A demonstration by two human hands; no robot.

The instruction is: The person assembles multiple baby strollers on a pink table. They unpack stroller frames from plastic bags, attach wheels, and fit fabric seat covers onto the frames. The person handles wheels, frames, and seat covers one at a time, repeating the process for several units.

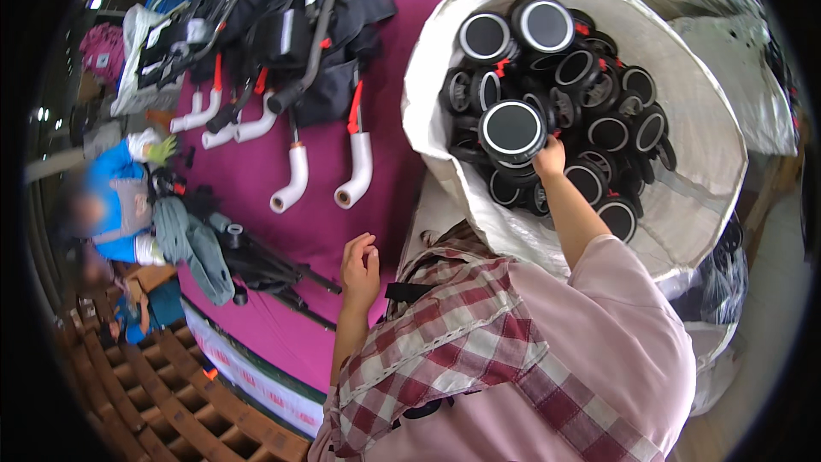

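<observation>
My right hand (550, 159) reaches into a large white woven sack (684, 205) and grips a black wheel (512, 127) with a pale ring on its face. The thumb and fingers hold its lower right edge; part of the grip is hidden. Many similar black wheels (608, 132), some with red pieces, lie heaped beneath and around it. My left hand (360, 267) hovers by the edge of the magenta-covered table (385, 205), fingers loosely bent and holding nothing. Closest to it are the black tubes of a folded frame (291, 278).
Folded dark stroller frames (282, 43) lie on the table, white foam sleeves (355, 173) over their leg ends. Across the table, a person in blue (115, 205) wears light gloves. Wooden pallets (171, 385) stand at lower left; clear plastic-wrapped goods (735, 77) are beyond the sack.
</observation>
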